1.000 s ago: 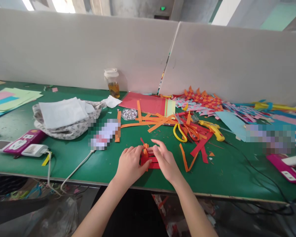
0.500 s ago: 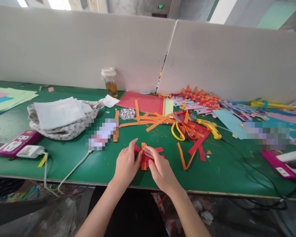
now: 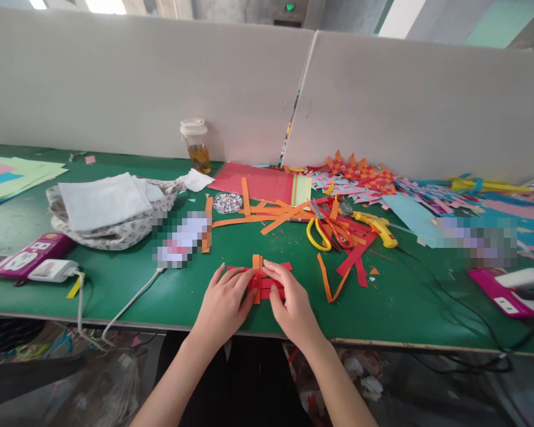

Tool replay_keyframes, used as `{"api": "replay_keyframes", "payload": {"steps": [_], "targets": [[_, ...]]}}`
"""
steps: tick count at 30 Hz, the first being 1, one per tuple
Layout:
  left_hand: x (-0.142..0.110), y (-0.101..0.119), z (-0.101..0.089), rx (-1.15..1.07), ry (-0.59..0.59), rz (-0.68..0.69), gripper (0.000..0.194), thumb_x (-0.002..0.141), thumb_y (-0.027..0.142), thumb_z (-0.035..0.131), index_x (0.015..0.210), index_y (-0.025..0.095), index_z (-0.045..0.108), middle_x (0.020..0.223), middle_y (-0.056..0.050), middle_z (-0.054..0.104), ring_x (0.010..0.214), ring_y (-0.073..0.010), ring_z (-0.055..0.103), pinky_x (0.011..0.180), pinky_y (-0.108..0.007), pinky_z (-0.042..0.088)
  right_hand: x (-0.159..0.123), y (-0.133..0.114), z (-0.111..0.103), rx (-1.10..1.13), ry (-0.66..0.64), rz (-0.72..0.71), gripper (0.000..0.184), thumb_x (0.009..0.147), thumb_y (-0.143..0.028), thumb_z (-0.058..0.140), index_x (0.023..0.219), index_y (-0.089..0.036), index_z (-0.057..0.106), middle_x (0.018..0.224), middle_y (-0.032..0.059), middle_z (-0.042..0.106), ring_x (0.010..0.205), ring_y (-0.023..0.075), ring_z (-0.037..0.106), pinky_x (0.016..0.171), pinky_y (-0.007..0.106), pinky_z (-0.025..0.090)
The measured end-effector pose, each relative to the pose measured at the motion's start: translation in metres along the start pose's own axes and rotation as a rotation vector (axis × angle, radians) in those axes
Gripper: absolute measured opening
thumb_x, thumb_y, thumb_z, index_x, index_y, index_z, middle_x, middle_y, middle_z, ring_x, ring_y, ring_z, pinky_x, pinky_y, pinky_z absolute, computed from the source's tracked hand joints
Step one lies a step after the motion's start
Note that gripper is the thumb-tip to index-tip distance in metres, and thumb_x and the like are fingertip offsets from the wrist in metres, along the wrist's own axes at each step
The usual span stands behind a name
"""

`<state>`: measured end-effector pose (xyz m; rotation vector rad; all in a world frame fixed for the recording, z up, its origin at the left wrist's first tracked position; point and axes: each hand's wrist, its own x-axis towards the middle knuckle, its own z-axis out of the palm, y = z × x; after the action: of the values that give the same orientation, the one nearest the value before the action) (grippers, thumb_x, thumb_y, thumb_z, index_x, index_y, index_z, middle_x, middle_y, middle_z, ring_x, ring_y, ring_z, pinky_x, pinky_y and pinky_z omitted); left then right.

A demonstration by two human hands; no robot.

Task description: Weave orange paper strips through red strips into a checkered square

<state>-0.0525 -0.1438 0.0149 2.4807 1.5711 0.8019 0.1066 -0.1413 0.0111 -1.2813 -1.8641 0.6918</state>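
Observation:
Red paper strips [image 3: 277,293] lie side by side on the green table, with upright orange strips [image 3: 257,261] crossing them near their middle. From the left, my left hand [image 3: 225,299] grips the crossing with curved fingers and thumb, hiding the left part of the red strips. My right hand [image 3: 293,305] closes on the right side, its fingertips on the orange strips' edge and its thumb on the red paper. Just right of it lies a bent orange strip [image 3: 328,284].
Behind my hands are yellow-handled scissors [image 3: 319,234], a yellow glue gun [image 3: 378,227] and loose orange strips [image 3: 285,218]. A phone [image 3: 184,237] with a cable, a cloth bag [image 3: 111,228] and a lidded cup [image 3: 196,148] stand left. Woven orange-red pieces [image 3: 360,169] are piled behind.
A lifted red strip on the left has been laid down flat across the others. The orange strips now stand straight over the red ones. Both hands have come down onto the paper.

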Motion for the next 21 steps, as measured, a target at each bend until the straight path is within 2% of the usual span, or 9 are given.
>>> {"api": "replay_keyframes", "payload": {"steps": [3, 5, 8, 14, 21], "targets": [[-0.001, -0.001, 0.002, -0.019, -0.024, 0.000, 0.027, 0.085, 0.022, 0.043, 0.108, 0.025, 0.056, 0.107, -0.004, 0.063, 0.102, -0.0189, 0.055, 0.098, -0.044, 0.033, -0.005, 0.002, -0.014, -0.197, 0.188, 0.043, 0.024, 0.082, -0.020, 0.043, 0.105, -0.021, 0.049, 0.097, 0.0073, 0.058, 0.091, 0.0192, 0.056, 0.081, 0.035, 0.046], [-0.001, -0.002, 0.003, -0.038, -0.027, -0.010, 0.025, 0.085, 0.023, 0.043, 0.104, 0.026, 0.059, 0.107, -0.003, 0.064, 0.102, -0.0193, 0.054, 0.097, -0.044, 0.034, -0.011, 0.006, -0.024, -0.368, 0.205, 0.092, 0.014, 0.080, -0.029, 0.049, 0.091, -0.021, 0.053, 0.086, 0.0066, 0.057, 0.085, 0.0210, 0.055, 0.074, 0.034, 0.046], [-0.001, -0.003, 0.003, -0.059, -0.029, -0.019, 0.023, 0.085, 0.024, 0.044, 0.102, 0.025, 0.059, 0.106, -0.003, 0.064, 0.102, -0.0197, 0.054, 0.094, -0.042, 0.037, -0.017, 0.015, -0.035, -0.549, 0.163, 0.154, 0.022, 0.077, -0.042, 0.054, 0.081, -0.021, 0.052, 0.080, 0.0058, 0.054, 0.079, 0.0222, 0.052, 0.065, 0.033, 0.044], [-0.001, -0.002, 0.002, -0.058, -0.014, -0.007, 0.021, 0.083, 0.022, 0.046, 0.100, 0.025, 0.059, 0.102, -0.002, 0.064, 0.100, -0.0195, 0.054, 0.090, -0.038, 0.042, -0.020, 0.021, -0.034, -0.598, 0.119, 0.180, 0.024, 0.078, -0.045, 0.052, 0.075, -0.022, 0.051, 0.079, 0.0051, 0.054, 0.077, 0.0211, 0.050, 0.059, 0.029, 0.040], [-0.003, -0.005, 0.005, -0.085, 0.004, -0.003, 0.018, 0.083, 0.023, 0.047, 0.090, 0.025, 0.063, 0.105, -0.001, 0.063, 0.098, -0.0186, 0.054, 0.085, -0.036, 0.045, -0.020, 0.018, -0.029, -0.613, 0.182, 0.119, 0.020, 0.079, -0.038, 0.054, 0.070, -0.021, 0.049, 0.073, 0.0025, 0.055, 0.072, 0.0177, 0.050, 0.058, 0.027, 0.036]]}}
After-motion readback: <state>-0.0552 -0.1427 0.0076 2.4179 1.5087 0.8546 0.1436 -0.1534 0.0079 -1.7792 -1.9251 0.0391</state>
